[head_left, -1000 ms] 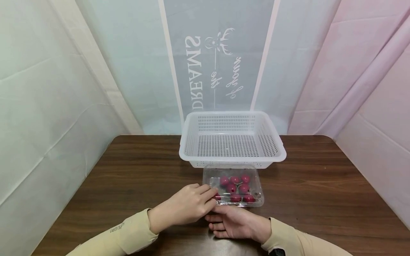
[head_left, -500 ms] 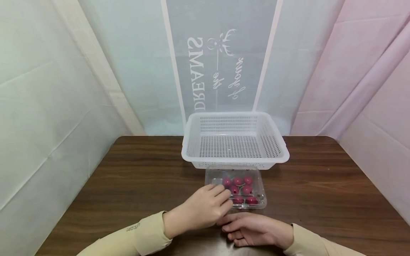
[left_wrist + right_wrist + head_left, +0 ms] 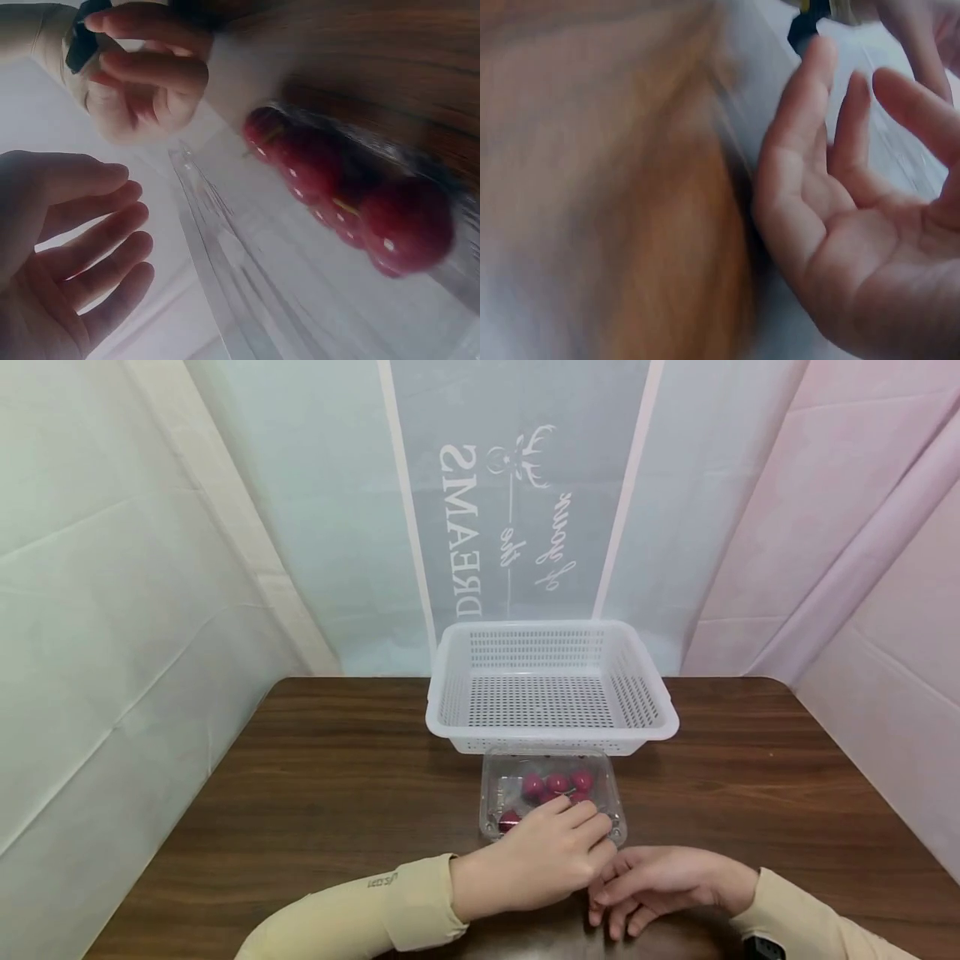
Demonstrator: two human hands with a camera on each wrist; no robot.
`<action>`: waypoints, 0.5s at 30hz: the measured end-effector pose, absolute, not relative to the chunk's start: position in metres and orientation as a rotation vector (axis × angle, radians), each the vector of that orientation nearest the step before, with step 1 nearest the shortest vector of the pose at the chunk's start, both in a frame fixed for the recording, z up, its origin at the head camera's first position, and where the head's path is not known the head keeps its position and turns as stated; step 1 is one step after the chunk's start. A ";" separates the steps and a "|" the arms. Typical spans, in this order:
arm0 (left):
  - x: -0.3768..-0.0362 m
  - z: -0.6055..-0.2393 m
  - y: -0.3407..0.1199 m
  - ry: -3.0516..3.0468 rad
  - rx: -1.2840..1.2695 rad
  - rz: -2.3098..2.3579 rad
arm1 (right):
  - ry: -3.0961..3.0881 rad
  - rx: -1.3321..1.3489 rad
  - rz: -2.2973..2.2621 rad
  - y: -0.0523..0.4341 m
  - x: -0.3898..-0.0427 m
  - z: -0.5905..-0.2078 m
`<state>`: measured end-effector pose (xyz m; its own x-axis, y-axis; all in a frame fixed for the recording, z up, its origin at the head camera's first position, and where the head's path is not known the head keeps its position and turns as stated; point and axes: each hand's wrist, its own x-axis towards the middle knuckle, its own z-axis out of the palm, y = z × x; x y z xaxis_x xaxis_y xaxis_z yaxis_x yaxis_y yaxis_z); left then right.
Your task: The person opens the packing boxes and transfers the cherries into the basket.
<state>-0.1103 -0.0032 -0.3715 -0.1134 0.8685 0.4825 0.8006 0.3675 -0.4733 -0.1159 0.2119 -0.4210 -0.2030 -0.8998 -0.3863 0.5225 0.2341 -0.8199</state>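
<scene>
A clear plastic clamshell box (image 3: 504, 785) holding several red round fruits (image 3: 557, 782) lies on the brown table, just in front of the white basket. My left hand (image 3: 581, 831) lies over the box's near edge, fingers stretched across the lid and hiding some of the fruits. In the left wrist view the left hand's fingers (image 3: 90, 262) are relaxed beside the box's clear edge (image 3: 225, 255), gripping nothing, and the fruits (image 3: 337, 180) show through the plastic. My right hand (image 3: 637, 893) rests on the table just near-right of the box, fingers loosely curled and holding nothing; its bare palm (image 3: 855, 225) shows in the right wrist view.
A white perforated basket (image 3: 540, 745) stands behind the box, touching or nearly touching it. The dark wooden table (image 3: 315, 793) stretches left and right. Pale cloth walls close in on all sides, with a printed banner (image 3: 510, 510) at the back.
Both hands have moved to the right. The left hand went from the box's near-left corner to lie across its near-right part; the right hand slid right along the table.
</scene>
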 end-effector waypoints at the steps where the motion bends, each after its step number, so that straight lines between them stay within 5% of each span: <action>1: -0.110 -0.372 0.000 -1.922 -1.439 0.121 | 1.184 -0.439 -1.354 0.216 -0.118 -0.420; 15: -0.112 -0.376 0.029 -1.982 -1.324 0.244 | 1.612 -0.594 -1.278 0.259 -0.158 -0.408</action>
<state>-0.1116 0.0286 -0.3758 -0.2053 0.8620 0.4635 0.7242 0.4523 -0.5206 -0.1584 0.2593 -0.4083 -0.4216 -0.8239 -0.3788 0.1804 0.3332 -0.9254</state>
